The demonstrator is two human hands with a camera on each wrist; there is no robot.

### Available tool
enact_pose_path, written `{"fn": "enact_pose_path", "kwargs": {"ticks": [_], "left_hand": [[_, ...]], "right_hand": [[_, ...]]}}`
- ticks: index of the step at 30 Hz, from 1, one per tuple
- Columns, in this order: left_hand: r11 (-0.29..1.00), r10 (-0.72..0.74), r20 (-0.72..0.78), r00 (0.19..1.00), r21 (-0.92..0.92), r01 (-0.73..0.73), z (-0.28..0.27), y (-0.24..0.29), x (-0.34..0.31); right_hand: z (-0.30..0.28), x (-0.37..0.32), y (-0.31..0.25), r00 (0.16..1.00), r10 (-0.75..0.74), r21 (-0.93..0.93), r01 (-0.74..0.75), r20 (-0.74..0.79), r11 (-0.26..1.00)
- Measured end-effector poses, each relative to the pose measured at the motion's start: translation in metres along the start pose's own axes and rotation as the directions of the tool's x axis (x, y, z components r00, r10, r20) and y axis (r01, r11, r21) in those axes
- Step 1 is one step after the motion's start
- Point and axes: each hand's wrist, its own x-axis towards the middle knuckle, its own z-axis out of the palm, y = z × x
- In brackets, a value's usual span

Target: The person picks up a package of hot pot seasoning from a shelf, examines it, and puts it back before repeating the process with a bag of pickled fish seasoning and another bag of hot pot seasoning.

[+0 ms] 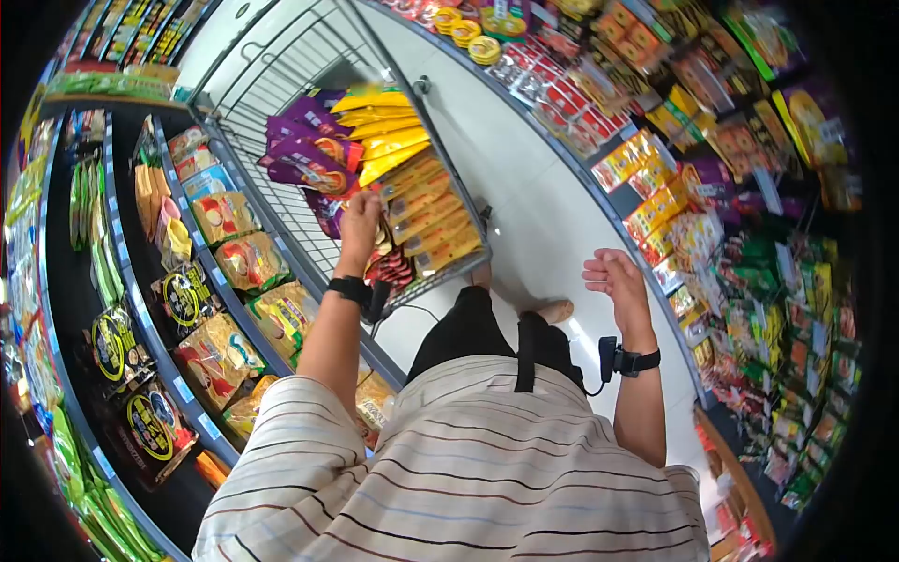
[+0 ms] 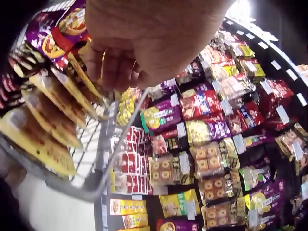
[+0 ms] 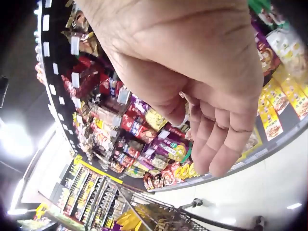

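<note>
My left hand (image 1: 360, 229) is over the shopping cart (image 1: 459, 211), fingers loosely curled close above the packs. In the left wrist view nothing shows between its fingers (image 2: 113, 70). Just beyond it in the cart lie purple packs (image 1: 304, 155) and bright yellow packs (image 1: 389, 126). A row of flat yellow-brown packs (image 1: 435, 215) stands on edge to its right, with dark red packs (image 1: 393, 270) below. My right hand (image 1: 613, 276) hangs in the aisle beside the right-hand shelf, palm visible in the right wrist view, its relaxed fingers (image 3: 226, 149) holding nothing.
Tiered shelves of bagged food (image 1: 248, 258) line the left, close beside the cart. Sloping racks of colourful snack packs (image 1: 740, 131) run along the right. Pale floor (image 1: 524, 178) lies between the cart and the right rack. A shoe (image 1: 552, 311) shows below me.
</note>
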Motion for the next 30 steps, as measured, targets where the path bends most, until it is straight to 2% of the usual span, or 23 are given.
{"fn": "enact_pose_path", "kwargs": {"ticks": [4, 5, 7, 9, 10, 11, 12, 13, 16, 19, 20, 23, 26, 29, 30], "left_hand": [[0.998, 0.005, -0.169, 0.986, -0.06, -0.016, -0.07, -0.076, 0.074], [0.999, -0.016, -0.182, 0.983, -0.042, 0.009, -0.087, -0.075, 0.086], [0.995, 0.085, -0.318, 0.944, 0.085, -0.061, -0.109, -0.068, 0.105], [0.979, 0.151, -0.322, 0.935, 0.183, -0.095, -0.132, -0.049, 0.123], [0.985, 0.056, -0.271, 0.961, 0.17, -0.009, -0.144, -0.051, 0.136], [0.95, 0.161, -0.351, 0.922, 0.308, -0.049, -0.147, -0.076, 0.154], [0.922, 0.216, -0.352, 0.911, 0.381, -0.071, -0.15, -0.067, 0.159], [0.887, 0.271, -0.349, 0.897, 0.452, -0.092, -0.153, -0.059, 0.165], [0.855, 0.286, -0.311, 0.906, 0.51, -0.095, -0.153, -0.06, 0.184], [0.773, 0.381, -0.198, 0.903, 0.604, -0.194, -0.155, -0.075, 0.2], [0.777, 0.351, -0.162, 0.922, 0.601, -0.19, -0.156, -0.081, 0.205], [0.748, 0.202, -0.16, 0.966, 0.662, -0.046, -0.158, -0.058, 0.194], [0.679, 0.27, -0.127, 0.954, 0.728, -0.095, -0.164, -0.051, 0.184], [0.69, 0.377, 0.025, 0.926, 0.659, -0.299, -0.173, -0.075, 0.187], [0.664, 0.441, 0.08, 0.894, 0.641, -0.385, -0.175, -0.069, 0.18]], "right_hand": [[0.06, 0.012, -0.027, 0.994, 0.014, -0.132, 0.0, 0.107, 0.991], [0.068, 0.015, -0.029, 0.993, 0.016, -0.149, 0.001, 0.115, 0.989], [0.082, 0.02, -0.032, 0.991, 0.019, -0.178, 0.005, 0.13, 0.984], [0.096, 0.02, -0.037, 0.991, 0.018, -0.196, 0.008, 0.129, 0.98], [0.101, 0.02, -0.039, 0.991, 0.019, -0.205, 0.008, 0.131, 0.979], [0.106, 0.02, -0.04, 0.991, 0.02, -0.213, 0.009, 0.132, 0.977], [0.11, 0.02, -0.041, 0.991, 0.022, -0.219, 0.007, 0.13, 0.976], [0.115, 0.019, -0.042, 0.991, 0.023, -0.225, 0.007, 0.128, 0.974], [0.127, 0.017, -0.041, 0.991, 0.025, -0.233, 0.007, 0.133, 0.973], [0.137, 0.012, -0.043, 0.991, 0.019, -0.246, 0.015, 0.135, 0.969], [0.138, 0.01, -0.043, 0.991, 0.018, -0.251, 0.016, 0.135, 0.968], [0.14, 0.008, -0.04, 0.991, 0.03, -0.261, 0.005, 0.129, 0.965], [0.142, 0.004, -0.037, 0.99, 0.04, -0.261, -0.004, 0.132, 0.965], [0.147, 0.002, -0.035, 0.989, 0.037, -0.272, 0.005, 0.146, 0.962], [0.15, 0.002, -0.035, 0.987, 0.033, -0.274, 0.011, 0.155, 0.962]]}}
